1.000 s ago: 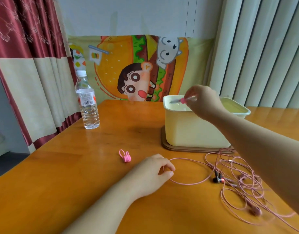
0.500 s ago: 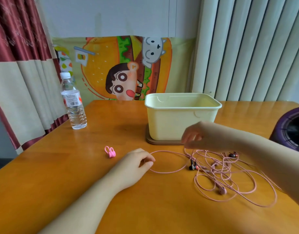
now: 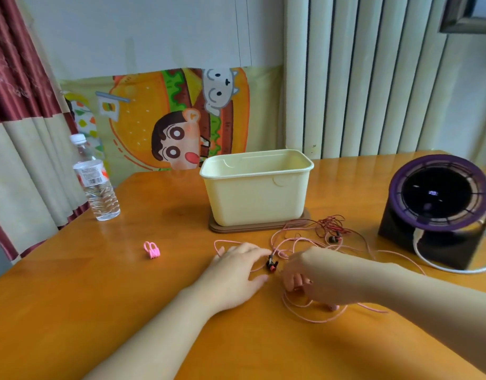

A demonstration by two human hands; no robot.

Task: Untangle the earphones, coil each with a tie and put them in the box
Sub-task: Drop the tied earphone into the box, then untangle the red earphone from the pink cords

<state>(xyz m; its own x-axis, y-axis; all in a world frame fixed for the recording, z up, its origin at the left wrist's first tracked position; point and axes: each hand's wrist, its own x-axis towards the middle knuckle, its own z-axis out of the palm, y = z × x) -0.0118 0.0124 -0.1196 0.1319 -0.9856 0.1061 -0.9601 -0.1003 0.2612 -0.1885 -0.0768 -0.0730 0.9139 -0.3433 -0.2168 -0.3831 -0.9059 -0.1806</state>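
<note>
**Entry: both hands down on the earphone tangle**

Left fingers (image 3: 250, 255): straight and spread, resting on the pink cord (image 3: 313, 321). They no longer pinch the loop they held half a second ago. Your left hand (image 3: 233, 275) has slid toward frame centre, next to the black-and-red earbud (image 3: 272, 266).

Right fingers (image 3: 295, 283): curled downward onto the pink cord. I cannot tell whether they grip it. Your right hand (image 3: 307, 275) was over the box (image 3: 255, 198) a second ago and has since dropped onto the tangle.

Tangle: lies on the table (image 3: 99, 311) at lower centre, in front of the box. The red cord (image 3: 331, 222) loops at its upper edge. Your right forearm hides part of it.

Pink tie (image 3: 151, 250): alone on the table, left of centre, well apart from both hands.

Surroundings: the box sits on a brown base (image 3: 258, 229). A water bottle (image 3: 97, 185) stands at middle left. A purple fan (image 3: 439, 204) is now in view at right.
</note>
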